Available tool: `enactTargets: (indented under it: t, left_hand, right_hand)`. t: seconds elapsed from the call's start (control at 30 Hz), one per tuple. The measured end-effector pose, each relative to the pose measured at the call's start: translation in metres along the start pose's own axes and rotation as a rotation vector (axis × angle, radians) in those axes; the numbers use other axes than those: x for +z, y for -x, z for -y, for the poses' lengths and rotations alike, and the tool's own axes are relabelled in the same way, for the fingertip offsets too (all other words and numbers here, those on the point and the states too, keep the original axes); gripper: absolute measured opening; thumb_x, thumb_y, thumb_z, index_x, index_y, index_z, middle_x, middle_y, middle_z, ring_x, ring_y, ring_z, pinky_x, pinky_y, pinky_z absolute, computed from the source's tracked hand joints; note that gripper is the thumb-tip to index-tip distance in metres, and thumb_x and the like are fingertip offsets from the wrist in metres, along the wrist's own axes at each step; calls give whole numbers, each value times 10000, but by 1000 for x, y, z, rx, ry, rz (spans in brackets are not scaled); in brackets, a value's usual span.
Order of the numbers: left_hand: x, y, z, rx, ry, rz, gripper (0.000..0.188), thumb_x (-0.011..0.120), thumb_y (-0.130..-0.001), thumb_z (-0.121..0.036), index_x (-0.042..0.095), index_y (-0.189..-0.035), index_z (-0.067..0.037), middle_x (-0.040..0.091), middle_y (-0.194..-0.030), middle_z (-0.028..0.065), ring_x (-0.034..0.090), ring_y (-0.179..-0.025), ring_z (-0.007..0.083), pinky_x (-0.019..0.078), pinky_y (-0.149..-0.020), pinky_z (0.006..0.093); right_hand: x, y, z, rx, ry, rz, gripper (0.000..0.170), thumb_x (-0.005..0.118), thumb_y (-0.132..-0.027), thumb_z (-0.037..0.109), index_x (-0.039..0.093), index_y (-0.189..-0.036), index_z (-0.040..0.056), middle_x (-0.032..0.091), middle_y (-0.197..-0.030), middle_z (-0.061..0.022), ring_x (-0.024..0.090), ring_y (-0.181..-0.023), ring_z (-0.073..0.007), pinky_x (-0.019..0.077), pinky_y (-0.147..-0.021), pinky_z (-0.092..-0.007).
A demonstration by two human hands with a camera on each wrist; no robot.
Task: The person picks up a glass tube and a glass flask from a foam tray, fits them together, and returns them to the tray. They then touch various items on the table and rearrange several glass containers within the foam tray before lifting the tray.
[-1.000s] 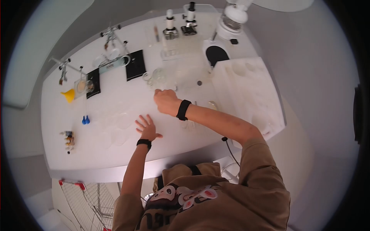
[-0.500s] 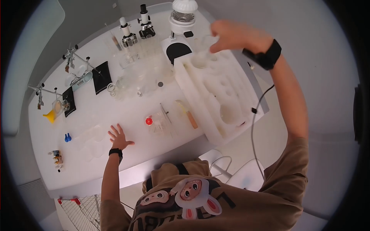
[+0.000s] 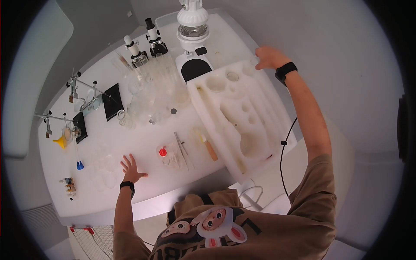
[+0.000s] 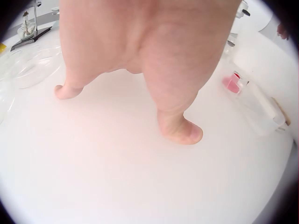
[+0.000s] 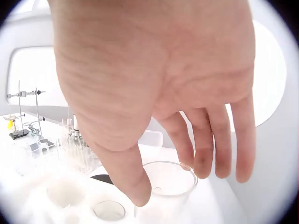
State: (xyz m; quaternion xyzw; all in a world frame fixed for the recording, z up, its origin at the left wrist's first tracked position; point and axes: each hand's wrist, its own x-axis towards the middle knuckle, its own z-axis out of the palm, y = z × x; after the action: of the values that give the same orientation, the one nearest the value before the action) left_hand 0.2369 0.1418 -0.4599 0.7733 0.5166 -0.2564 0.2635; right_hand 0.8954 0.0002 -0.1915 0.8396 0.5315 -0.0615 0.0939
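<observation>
At the far right corner of the white foam tray [image 3: 260,125], my right hand [image 3: 273,58] holds a clear glass beaker [image 5: 170,179]. The right wrist view shows the thumb on one side of its rim and the index fingertip at the other, the remaining fingers hanging past it. Close by, a smaller round glass [image 5: 109,211] sits in a tray hollow. With fingers spread, my left hand [image 3: 131,169] rests on the white table [image 4: 117,172]. Between that hand and the tray lie a clear packet with a red-capped item [image 3: 163,151], tweezers [image 3: 180,145] and a wooden-handled tool [image 3: 210,151].
Much clear glassware [image 3: 158,82] stands mid-table. Behind it are two microscopes [image 3: 155,38] and a white lamp-like device [image 3: 193,32]. Along the left are clamp stands [image 3: 73,89], a yellow funnel [image 3: 60,141], blue-bulbed droppers [image 3: 79,165] and small bottles [image 3: 68,185].
My right hand has moved from the glassware across to the tray's far right corner, carrying the beaker. My left hand stays spread on the table. The head view has swung right.
</observation>
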Motion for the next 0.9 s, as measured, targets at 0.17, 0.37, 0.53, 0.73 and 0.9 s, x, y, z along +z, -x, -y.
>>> enactTargets:
  t: [0.17, 0.37, 0.53, 0.73, 0.9]
  left_hand:
    - [-1, -1, -3, -10, 9, 7, 1471, 916, -573, -427, -153, -1536, -120, -243, -1548, 287, -160, -1393, 588, 176, -1088, 707]
    - [-4, 1, -5, -36, 2, 0, 1462, 920, -573, -397, -144, -1539, -127, -244, -1553, 274, -162, -1400, 573, 183, -1092, 704]
    - [-1, 1, -5, -14, 14, -18, 1452, 916, -578, -395, -138, -1541, -130, -237, -1561, 259, -161, -1404, 566, 192, -1091, 703]
    - [-2, 2, -5, -20, 6, -18, 1456, 912, -570, -426, -132, -1542, -135, -239, -1562, 253, -155, -1407, 563, 207, -1086, 705]
    - [-1, 2, -5, -12, 5, -23, 1445, 911, -578, -415, -128, -1543, -137, -241, -1562, 250, -152, -1407, 564, 203, -1086, 709]
  right_hand:
    - [20, -15, -6, -41, 32, -26, 388, 760, -678, 233, 634, -951, -12, 636, -1010, -191, 609, -987, -368, 515, -826, -438]
    - [46, -30, -10, -89, -8, -33, 390, 765, -692, 243, 626, -947, -18, 623, -1042, -202, 586, -1048, -368, 515, -860, -446]
    - [60, -28, -16, -99, -16, 31, 431, 781, -698, 283, 620, -962, -17, 615, -1058, -198, 573, -1053, -362, 502, -880, -445]
    - [80, -29, -19, -70, -86, 9, 495, 829, -680, 312, 637, -1028, 17, 600, -1100, -165, 529, -1126, -347, 494, -898, -457]
    - [86, -34, -23, -156, -35, -42, 471, 854, -658, 285, 659, -991, 15, 591, -1102, -157, 514, -1130, -354, 503, -895, -449]
